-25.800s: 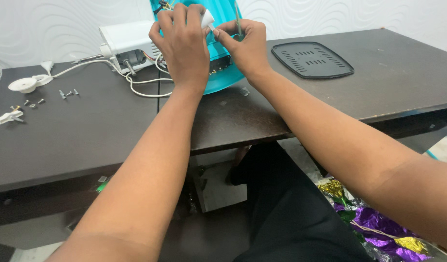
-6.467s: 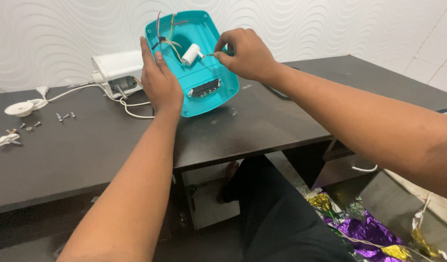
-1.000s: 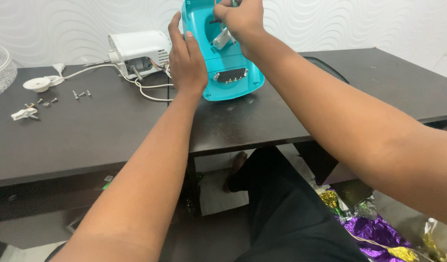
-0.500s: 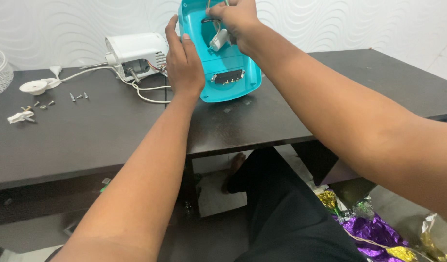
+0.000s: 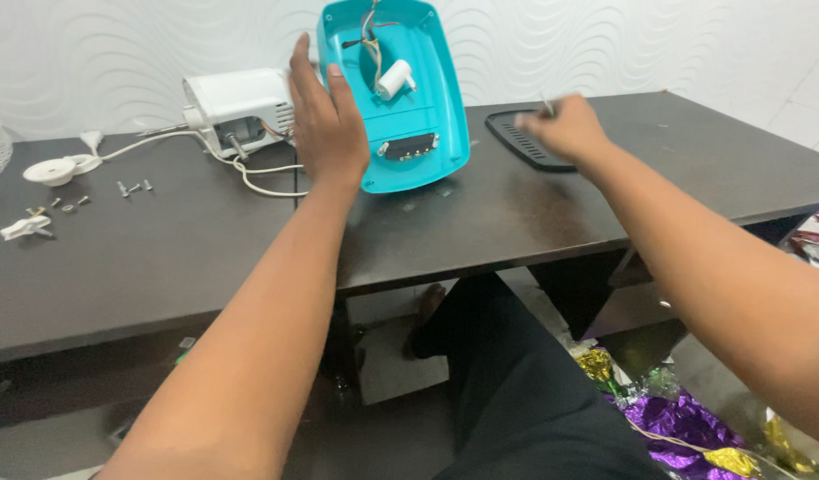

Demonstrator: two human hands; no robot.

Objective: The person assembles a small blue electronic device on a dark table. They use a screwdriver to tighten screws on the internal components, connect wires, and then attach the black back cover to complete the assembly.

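The turquoise plastic appliance housing (image 5: 401, 98) stands tilted on its lower edge near the middle of the dark wooden counter (image 5: 516, 213), toward the far edge, with its open inside facing this way. Going near to far: closest in, below the counter's near edge, there's crinkled purple and gold foil (image 5: 694, 427) on the floor at the right.

Up on the counter, the left hand (image 5: 325, 124) rests flat, fingers straight, against the left rim of the housing, propping it up, so that grip is spread open rather than wrapped around it. The right hand (image 5: 565, 129) is off to the right of the housing, clear of it, over the near corner of a black slotted plastic cover plate (image 5: 516, 133) lying flat. It's blurry, but the fingers are pinched closed on a thin metal tool (image 5: 546, 106) that sticks up a bit; can't tell exactly what kind.

Inside the housing you can see a small black terminal strip (image 5: 408, 147) low down, a white cylindrical capacitor (image 5: 393, 78) above it, and a bundle of coloured wires (image 5: 370, 36) near the top.

Over by the counter's left edge: a few loose metal screws (image 5: 132, 188), a small white plastic clip (image 5: 23, 228) and a white round plastic cap (image 5: 52, 170). Further back, just left of the housing, sits a white motor block (image 5: 236, 107) with a white cord (image 5: 267, 182) looping off it.
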